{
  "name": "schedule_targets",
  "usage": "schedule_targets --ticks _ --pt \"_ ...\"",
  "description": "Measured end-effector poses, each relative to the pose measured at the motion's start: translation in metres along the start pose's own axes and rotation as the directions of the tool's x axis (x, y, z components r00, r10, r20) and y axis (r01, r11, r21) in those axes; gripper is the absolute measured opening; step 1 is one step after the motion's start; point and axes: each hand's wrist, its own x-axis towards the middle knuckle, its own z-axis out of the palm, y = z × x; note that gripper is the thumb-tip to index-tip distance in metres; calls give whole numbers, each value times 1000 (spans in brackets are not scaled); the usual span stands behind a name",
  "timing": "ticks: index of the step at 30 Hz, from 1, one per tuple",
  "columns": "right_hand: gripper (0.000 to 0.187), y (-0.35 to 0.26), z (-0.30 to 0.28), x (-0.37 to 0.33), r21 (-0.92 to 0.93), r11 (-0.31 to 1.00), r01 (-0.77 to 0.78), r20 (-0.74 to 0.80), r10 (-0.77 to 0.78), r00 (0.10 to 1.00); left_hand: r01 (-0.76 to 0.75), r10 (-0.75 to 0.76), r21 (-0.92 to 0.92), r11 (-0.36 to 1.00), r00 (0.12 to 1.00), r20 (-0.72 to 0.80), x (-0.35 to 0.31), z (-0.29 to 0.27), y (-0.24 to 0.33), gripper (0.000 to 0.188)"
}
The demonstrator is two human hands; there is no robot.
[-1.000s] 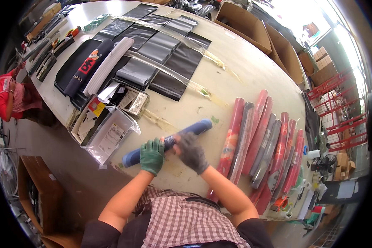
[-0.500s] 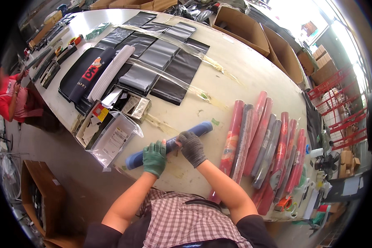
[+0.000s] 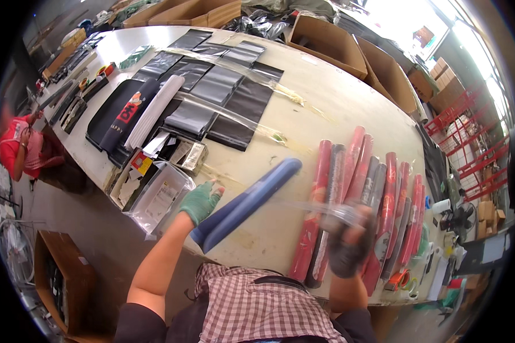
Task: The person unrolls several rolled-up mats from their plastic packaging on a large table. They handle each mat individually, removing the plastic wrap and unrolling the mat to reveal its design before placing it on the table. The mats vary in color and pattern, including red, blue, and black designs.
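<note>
A blue mat [image 3: 250, 201], loosened into a double roll, lies slanting across the near part of the table. My left hand [image 3: 202, 203], in a green glove, is beside the mat's near-left part with its fingers apart and nothing in them. Motion blurs my right hand [image 3: 350, 244], in a dark grey glove, over the wrapped rolls. It grips a crumpled piece of clear plastic film [image 3: 342, 214] that trails toward the blue mat. Under and beside that hand lies a row of red and grey rolls in clear wrap [image 3: 390, 197].
Left of the mat stand a clear plastic bin [image 3: 160, 191] and a box of papers and cards. Black plastic bags [image 3: 234, 97] cover the far table. Orange-handled scissors [image 3: 405, 280] lie near the right edge. A person in red [image 3: 20, 146] stands at left.
Both hands have come off the blue roll, my right swinging right with clear film and my left shifting slightly left. The tight roll has loosened and widened.
</note>
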Motion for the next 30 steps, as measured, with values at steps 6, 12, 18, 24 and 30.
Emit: schedule_targets --ticks 6,12,18,24,30 --pt "31 -113 -84 -21 180 724 666 -217 -631 745 -24 16 36 999 977 213 23 43 58 91" --pt "22 -76 -141 -63 211 972 105 -327 -32 944 -6 -19 310 951 997 78 26 87 62 100" --pt "7 1 -123 -131 -425 777 -464 -253 391 885 -135 137 26 991 983 -120 23 25 52 52" --pt "9 15 -117 -143 -133 732 -669 -208 639 741 -349 350 82 934 838 -418 52 -165 43 50" --pt "8 15 -79 -102 -215 707 -673 -37 683 730 -180 619 665 725 594 -514 82 -206 65 104"
